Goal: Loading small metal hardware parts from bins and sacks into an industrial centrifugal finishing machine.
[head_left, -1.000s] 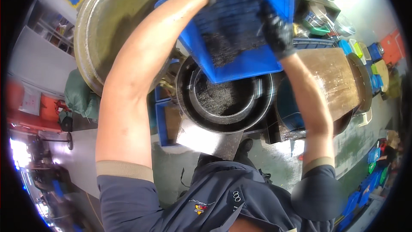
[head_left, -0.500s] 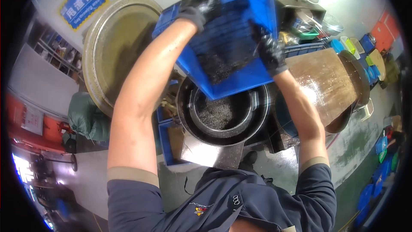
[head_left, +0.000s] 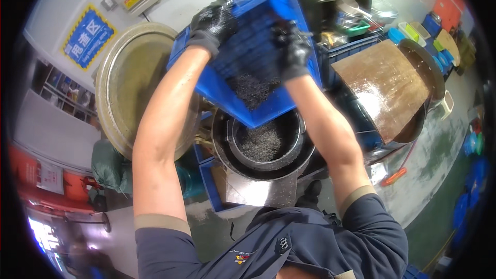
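Both my hands wear black gloves and hold a blue plastic crate [head_left: 243, 72] tipped steeply over a round black metal drum [head_left: 266, 147]. My left hand [head_left: 213, 23] grips the crate's upper left rim. My right hand [head_left: 292, 51] grips its upper right side. Dark small metal bits [head_left: 253, 90] are heaped at the crate's lower edge. More of the same bits lie in the drum's inner bowl [head_left: 263, 142] right below.
A large round brass-coloured lid [head_left: 129, 82] stands at the left. A brown tilted drum [head_left: 387, 82] sits at the right. Blue crates with clutter [head_left: 351, 26] are behind. A metal chute [head_left: 261, 191] juts out below the drum, and an orange tool [head_left: 393, 176] lies on the wet floor.
The crate has tipped further up and over the drum. The dark bits have slid down to its lower edge, and more of them lie in the bowl.
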Demonstrator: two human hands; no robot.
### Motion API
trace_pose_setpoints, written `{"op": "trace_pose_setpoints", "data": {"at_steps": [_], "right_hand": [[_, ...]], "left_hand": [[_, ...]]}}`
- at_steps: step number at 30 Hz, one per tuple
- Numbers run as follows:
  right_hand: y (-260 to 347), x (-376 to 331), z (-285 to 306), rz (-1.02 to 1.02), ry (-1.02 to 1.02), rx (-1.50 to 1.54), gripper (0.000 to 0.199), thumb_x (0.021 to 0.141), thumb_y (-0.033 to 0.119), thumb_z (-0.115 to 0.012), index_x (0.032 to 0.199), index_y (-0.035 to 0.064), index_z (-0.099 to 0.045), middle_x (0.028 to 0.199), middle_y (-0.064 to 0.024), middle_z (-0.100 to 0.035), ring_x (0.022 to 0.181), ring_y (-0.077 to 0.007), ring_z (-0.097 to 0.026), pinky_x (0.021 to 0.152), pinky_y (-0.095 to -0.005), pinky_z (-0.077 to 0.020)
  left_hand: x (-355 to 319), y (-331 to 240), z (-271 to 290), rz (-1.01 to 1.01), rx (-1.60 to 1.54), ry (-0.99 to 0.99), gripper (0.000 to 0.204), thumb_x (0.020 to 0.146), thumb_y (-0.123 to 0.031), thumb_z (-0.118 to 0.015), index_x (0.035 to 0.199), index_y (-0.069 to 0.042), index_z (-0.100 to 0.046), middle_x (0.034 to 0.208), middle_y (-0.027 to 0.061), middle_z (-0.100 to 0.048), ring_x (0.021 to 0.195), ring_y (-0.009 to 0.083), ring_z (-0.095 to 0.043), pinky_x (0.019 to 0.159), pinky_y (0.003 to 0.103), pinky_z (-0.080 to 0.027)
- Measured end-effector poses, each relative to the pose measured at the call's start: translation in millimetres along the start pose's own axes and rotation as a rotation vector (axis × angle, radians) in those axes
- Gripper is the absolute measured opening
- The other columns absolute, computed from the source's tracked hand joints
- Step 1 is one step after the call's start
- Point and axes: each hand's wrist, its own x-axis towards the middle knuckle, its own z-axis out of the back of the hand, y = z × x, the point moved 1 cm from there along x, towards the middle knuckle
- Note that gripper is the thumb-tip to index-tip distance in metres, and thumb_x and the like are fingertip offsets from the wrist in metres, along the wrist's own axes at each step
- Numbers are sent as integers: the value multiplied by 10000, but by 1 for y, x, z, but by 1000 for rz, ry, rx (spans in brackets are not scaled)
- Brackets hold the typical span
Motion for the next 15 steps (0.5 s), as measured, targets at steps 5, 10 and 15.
{"op": "trace_pose_setpoints", "data": {"at_steps": [5, 10, 15], "right_hand": [[-58, 62, 35, 658, 180, -2009, 417, 951, 390, -479, 1266, 119, -523, 1140, -113, -628, 882, -242, -654, 717, -395, -520], [-123, -9, 82, 641, 166, -1409, 428, 975, 435, -388, 1186, 120, -585, 1089, -169, -652, 834, -263, -659, 696, -431, -497], [-154, -53, 71, 602, 179, -1042, 283, 958, 294, -496, 1027, 49, -621, 871, -122, -665, 736, -201, -635, 660, -361, -503]], "left_hand": [[28, -38, -29, -80, 50, -90, 274, 848, -251, -561, 1074, -111, -625, 985, 158, -681, 899, 346, -663, 810, 419, -525], [21, -30, -4, -106, 53, -44, 382, 801, -236, -529, 1165, -164, -624, 1090, 139, -672, 1009, 323, -646, 896, 417, -509], [20, -44, -7, -16, -23, -18, 368, 796, -240, -540, 1147, -159, -618, 1089, 119, -674, 1019, 307, -646, 893, 404, -510]]}}
